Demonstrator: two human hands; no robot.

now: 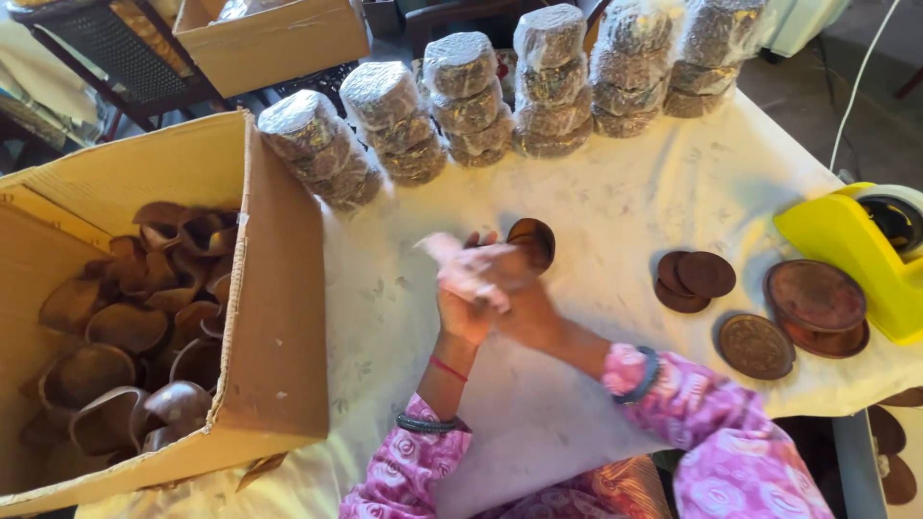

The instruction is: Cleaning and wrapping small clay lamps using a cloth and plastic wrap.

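Nearest the camera, two arms in pink patterned sleeves [716,452] meet over the white-covered bench [615,211]. The left hand [465,306] is curled shut around a pale cloth [461,274], motion-blurred, which it presses against the other hand. The right hand [514,284] is closed on a round brown dish [532,240], held tilted just above the bench, fingers wrapped over its near edge.

Going from the left: an open cardboard box [279,317] holds a heap of brown shell-like bowls [125,336], too many and too overlapped to count. Behind the hands stand six plastic-wrapped stacks [461,96] of dark discs in a row. Right of the hands lie three small dark lids [694,281], overlapping, then one patterned round piece [756,346] and a larger reddish lid on a dish [817,303]. One yellow tape dispenser [851,250] sits at the bench's right edge.
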